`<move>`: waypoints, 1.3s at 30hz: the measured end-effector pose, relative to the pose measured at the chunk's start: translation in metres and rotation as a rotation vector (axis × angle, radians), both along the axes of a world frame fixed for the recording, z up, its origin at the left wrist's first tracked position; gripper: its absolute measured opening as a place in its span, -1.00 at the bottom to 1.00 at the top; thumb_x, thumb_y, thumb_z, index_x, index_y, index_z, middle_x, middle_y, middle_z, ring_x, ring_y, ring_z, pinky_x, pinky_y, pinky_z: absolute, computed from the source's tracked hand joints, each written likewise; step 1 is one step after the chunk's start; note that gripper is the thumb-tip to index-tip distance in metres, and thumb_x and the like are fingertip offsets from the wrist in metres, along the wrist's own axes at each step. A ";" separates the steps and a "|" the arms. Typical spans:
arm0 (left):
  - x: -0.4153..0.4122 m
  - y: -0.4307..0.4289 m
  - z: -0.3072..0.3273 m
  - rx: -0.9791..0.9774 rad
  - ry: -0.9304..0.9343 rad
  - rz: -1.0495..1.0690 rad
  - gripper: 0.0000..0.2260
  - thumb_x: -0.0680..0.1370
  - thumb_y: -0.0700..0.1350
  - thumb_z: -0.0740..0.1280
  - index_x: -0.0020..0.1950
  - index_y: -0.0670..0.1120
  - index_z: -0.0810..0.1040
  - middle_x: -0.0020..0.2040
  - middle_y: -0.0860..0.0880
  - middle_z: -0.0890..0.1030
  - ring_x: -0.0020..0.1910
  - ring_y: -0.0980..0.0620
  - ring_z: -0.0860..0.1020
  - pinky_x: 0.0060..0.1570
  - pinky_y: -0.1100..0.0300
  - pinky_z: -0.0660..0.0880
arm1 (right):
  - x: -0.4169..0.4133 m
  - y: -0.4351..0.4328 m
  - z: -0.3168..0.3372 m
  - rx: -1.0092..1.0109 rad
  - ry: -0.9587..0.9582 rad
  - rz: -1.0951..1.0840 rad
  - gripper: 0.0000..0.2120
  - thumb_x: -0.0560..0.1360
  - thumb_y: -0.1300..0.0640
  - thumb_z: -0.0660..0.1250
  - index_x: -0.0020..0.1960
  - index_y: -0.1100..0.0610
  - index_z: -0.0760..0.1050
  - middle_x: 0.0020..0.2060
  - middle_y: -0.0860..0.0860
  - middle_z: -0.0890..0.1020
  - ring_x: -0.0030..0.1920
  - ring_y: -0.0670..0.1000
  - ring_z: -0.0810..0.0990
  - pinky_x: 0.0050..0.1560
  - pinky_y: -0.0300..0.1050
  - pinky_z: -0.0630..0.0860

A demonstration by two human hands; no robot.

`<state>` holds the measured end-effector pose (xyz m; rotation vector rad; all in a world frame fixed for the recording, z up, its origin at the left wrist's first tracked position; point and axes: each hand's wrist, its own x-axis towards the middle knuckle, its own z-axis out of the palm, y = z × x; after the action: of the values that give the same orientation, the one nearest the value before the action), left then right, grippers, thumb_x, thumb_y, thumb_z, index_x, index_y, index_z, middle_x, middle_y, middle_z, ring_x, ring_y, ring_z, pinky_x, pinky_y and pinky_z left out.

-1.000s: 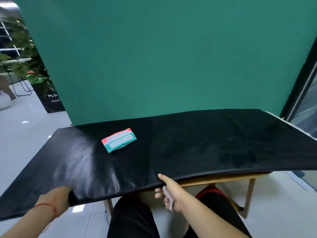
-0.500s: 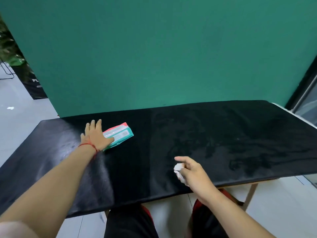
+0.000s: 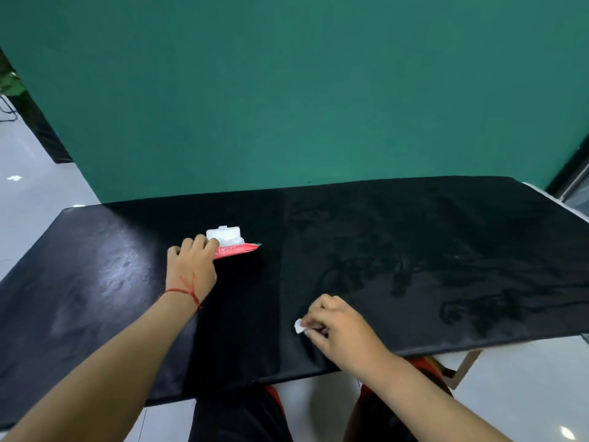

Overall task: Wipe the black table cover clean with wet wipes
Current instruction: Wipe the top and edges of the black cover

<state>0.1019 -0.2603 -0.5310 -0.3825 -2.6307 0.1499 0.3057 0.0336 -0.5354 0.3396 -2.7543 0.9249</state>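
Change since half a second ago: the wet wipes pack (image 3: 234, 248) now stands tipped on its edge with its white flip lid (image 3: 225, 236) raised, where before it lay flat with its teal face up; the left hand (image 3: 191, 269) has shifted from resting flat beside it to gripping its left end; the right hand (image 3: 339, 327) has moved only slightly.

Left grip: fingers curled and clamped on the pack's near-left end; a red string (image 3: 183, 291) circles the wrist.

Right grip: fingertips pinched together on a small crumpled white wipe (image 3: 299, 325), which protrudes to the left of the grip and sits low over the black table cover (image 3: 414, 256), contact not clear; the pack lies well up and left of this grip.

Surface: the cover spans the whole desk; smeared damp streaks show right of the right grip; a dull sheen lies left of the left grip; a wooden desk leg (image 3: 463, 366) shows under the near right edge.

Room: green backdrop (image 3: 302, 90) directly behind the desk; pale glossy floor (image 3: 28, 186) to the left; the person's dark-clad legs (image 3: 239, 416) below the near edge.
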 end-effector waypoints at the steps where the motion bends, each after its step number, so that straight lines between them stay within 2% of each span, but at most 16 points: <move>1: 0.007 0.002 -0.005 0.026 -0.003 0.001 -0.71 0.39 -0.18 0.42 0.10 -0.06 0.58 -0.02 -0.07 0.53 -0.10 -0.13 0.46 -0.14 -0.04 0.34 | 0.002 -0.002 -0.005 0.024 -0.028 0.035 -0.90 0.57 0.06 0.45 0.06 -0.08 0.70 -0.02 -0.24 0.55 -0.01 -0.17 0.49 -0.01 -0.40 0.42; 3: 0.019 0.004 -0.012 0.129 -0.019 -0.013 -0.75 0.38 -0.08 0.38 0.05 -0.06 0.56 0.01 -0.04 0.53 -0.07 -0.12 0.46 -0.12 -0.03 0.36 | 0.006 -0.006 -0.011 0.043 -0.046 0.053 -0.84 0.58 0.05 0.39 0.13 -0.09 0.68 0.01 -0.24 0.55 0.00 -0.18 0.47 0.02 -0.44 0.38; 5: 0.030 0.007 -0.016 0.250 -0.033 -0.047 -0.75 0.39 -0.03 0.33 0.04 -0.05 0.54 0.06 -0.02 0.54 0.00 -0.12 0.48 -0.06 -0.02 0.39 | 0.008 -0.006 -0.013 0.030 -0.026 0.026 -0.79 0.59 0.12 0.40 0.18 -0.09 0.65 0.04 -0.25 0.53 0.05 -0.17 0.48 0.03 -0.39 0.45; 11: 0.033 0.027 -0.012 0.523 -0.005 -0.174 -0.71 0.46 -0.07 0.24 0.16 -0.08 0.49 0.35 -0.07 0.52 0.39 -0.16 0.46 0.35 -0.08 0.38 | 0.004 -0.006 -0.023 0.149 0.010 0.006 -0.86 0.59 0.12 0.46 0.09 -0.06 0.74 -0.03 -0.20 0.54 -0.03 -0.14 0.44 -0.01 -0.38 0.40; 13: 0.030 0.031 -0.013 0.462 -0.044 -0.129 -0.55 0.50 -0.04 0.23 0.39 -0.08 0.43 0.54 -0.11 0.39 0.56 -0.19 0.31 0.50 -0.17 0.27 | 0.006 -0.006 -0.026 0.155 -0.008 -0.001 -0.84 0.59 0.13 0.45 0.10 -0.07 0.73 -0.04 -0.19 0.58 -0.04 -0.10 0.49 -0.02 -0.35 0.42; 15: 0.027 0.030 -0.018 0.325 -0.102 -0.055 -0.30 0.53 0.00 0.29 0.66 -0.03 0.17 0.66 -0.11 0.19 0.66 -0.20 0.12 0.57 -0.27 0.09 | 0.007 -0.006 -0.029 0.130 -0.035 -0.034 -0.83 0.59 0.13 0.45 0.12 -0.09 0.72 -0.06 -0.18 0.60 -0.06 -0.10 0.51 -0.04 -0.36 0.37; 16: 0.027 0.029 -0.020 0.295 -0.124 -0.037 -0.21 0.53 0.01 0.34 0.70 -0.01 0.07 0.66 -0.10 0.19 0.66 -0.19 0.12 0.56 -0.31 0.06 | 0.007 -0.005 -0.029 0.109 -0.058 -0.056 -0.82 0.59 0.13 0.45 0.13 -0.10 0.71 -0.05 -0.19 0.60 -0.06 -0.12 0.51 -0.04 -0.38 0.36; 18: 0.023 0.025 -0.022 0.268 -0.150 -0.026 -0.19 0.51 -0.01 0.41 0.69 0.01 0.11 0.52 -0.06 0.39 0.55 -0.13 0.31 0.54 -0.36 0.08 | 0.005 -0.002 -0.031 0.056 -0.101 -0.080 -0.80 0.59 0.13 0.46 0.16 -0.12 0.71 -0.03 -0.20 0.61 -0.01 -0.14 0.53 -0.03 -0.38 0.40; 20: 0.019 0.019 -0.026 0.216 -0.142 -0.051 -0.42 0.53 -0.03 0.40 0.56 0.04 0.40 0.28 -0.03 0.53 0.32 -0.10 0.49 0.52 -0.35 0.17 | 0.005 -0.001 -0.031 0.014 -0.127 -0.085 -0.78 0.59 0.13 0.47 0.15 -0.14 0.71 -0.03 -0.21 0.62 0.01 -0.14 0.55 0.01 -0.34 0.47; 22: 0.020 0.012 -0.035 0.239 -0.177 -0.113 -0.64 0.61 0.02 0.28 0.39 0.03 0.58 0.22 -0.03 0.56 0.22 -0.14 0.55 0.43 -0.24 0.35 | 0.005 -0.002 -0.031 0.012 -0.123 -0.092 -0.78 0.59 0.14 0.48 0.15 -0.14 0.72 -0.04 -0.21 0.62 0.00 -0.15 0.53 0.00 -0.42 0.41; 24: 0.028 0.007 -0.046 0.247 -0.254 -0.143 -0.55 0.63 0.11 0.13 0.42 0.00 0.59 0.31 -0.07 0.56 0.27 -0.17 0.53 0.35 -0.14 0.45 | 0.006 -0.004 -0.032 0.015 -0.117 -0.095 -0.79 0.59 0.12 0.47 0.16 -0.14 0.72 -0.03 -0.23 0.61 -0.01 -0.17 0.52 0.00 -0.45 0.36; 25: 0.033 0.005 -0.049 0.250 -0.265 -0.143 -0.51 0.64 0.14 0.10 0.46 -0.01 0.56 0.37 -0.09 0.54 0.34 -0.19 0.49 0.39 -0.15 0.43 | 0.009 -0.006 -0.031 0.004 -0.120 -0.079 -0.78 0.60 0.11 0.47 0.18 -0.15 0.71 -0.02 -0.24 0.61 0.00 -0.19 0.52 0.01 -0.43 0.39; 29: 0.036 0.006 -0.053 0.275 -0.290 -0.145 -0.49 0.67 0.15 0.11 0.59 0.02 0.42 0.61 -0.05 0.36 0.63 -0.14 0.22 0.61 -0.16 0.16 | 0.020 -0.022 -0.026 -0.051 -0.169 0.085 -0.78 0.64 0.01 0.42 0.26 -0.14 0.69 0.02 -0.24 0.60 0.07 -0.20 0.57 0.10 -0.38 0.48; 33: 0.038 0.007 -0.052 0.309 -0.330 -0.130 -0.52 0.70 0.11 0.17 0.62 0.05 0.34 0.64 0.02 0.32 0.66 -0.01 0.16 0.63 -0.13 0.09 | 0.019 -0.048 -0.028 -0.057 -0.165 0.135 -0.86 0.64 0.00 0.41 0.13 -0.09 0.73 0.00 -0.17 0.62 0.03 -0.15 0.61 0.07 -0.23 0.55; 37: 0.040 0.006 -0.052 0.335 -0.322 -0.135 -0.51 0.69 0.10 0.19 0.61 0.03 0.34 0.63 0.00 0.33 0.65 -0.02 0.19 0.63 -0.11 0.11 | 0.021 -0.072 -0.031 -0.088 -0.151 0.133 -0.89 0.62 0.04 0.42 0.08 -0.05 0.72 -0.02 -0.15 0.61 -0.03 -0.12 0.60 -0.01 -0.30 0.49; 39: 0.040 0.007 -0.051 0.345 -0.318 -0.131 -0.51 0.69 0.10 0.19 0.62 0.02 0.35 0.63 0.00 0.34 0.65 -0.02 0.20 0.63 -0.10 0.12 | 0.024 -0.069 -0.034 -0.104 -0.168 0.097 -0.91 0.61 0.06 0.43 0.05 -0.08 0.71 -0.05 -0.15 0.59 -0.09 -0.11 0.59 -0.03 -0.18 0.57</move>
<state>0.1419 -0.2536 -0.5823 -0.4876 -2.8538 -0.4360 0.3293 -0.0356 -0.5695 0.3981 -2.8468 1.1663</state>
